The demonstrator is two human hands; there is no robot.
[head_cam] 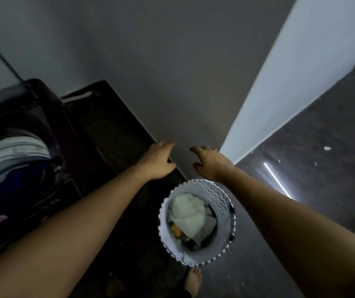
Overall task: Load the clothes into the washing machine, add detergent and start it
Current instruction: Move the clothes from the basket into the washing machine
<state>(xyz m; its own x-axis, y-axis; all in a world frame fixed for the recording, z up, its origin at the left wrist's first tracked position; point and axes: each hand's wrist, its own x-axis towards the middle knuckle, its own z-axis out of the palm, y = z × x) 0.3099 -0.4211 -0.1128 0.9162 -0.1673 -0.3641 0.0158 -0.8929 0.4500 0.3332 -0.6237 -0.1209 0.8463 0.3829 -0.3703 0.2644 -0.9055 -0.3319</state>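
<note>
Item: laundry basket (220, 190), mouth up, white garment (188, 214) topmost, lies below and back toward you from your left grip (157, 161) and right grip (210, 163), both empty with fingers loosely apart, the right one nearer.

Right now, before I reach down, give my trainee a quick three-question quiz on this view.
1. True or false: the left hand and the right hand each hold a garment.
2. On which side of the laundry basket is the washing machine? A) the person's left B) the person's right C) it is out of view
3. Fill in: the topmost thing in the basket is a ___ cloth.

Key:
1. False: both hands are empty, above the basket.
2. A
3. white
</note>
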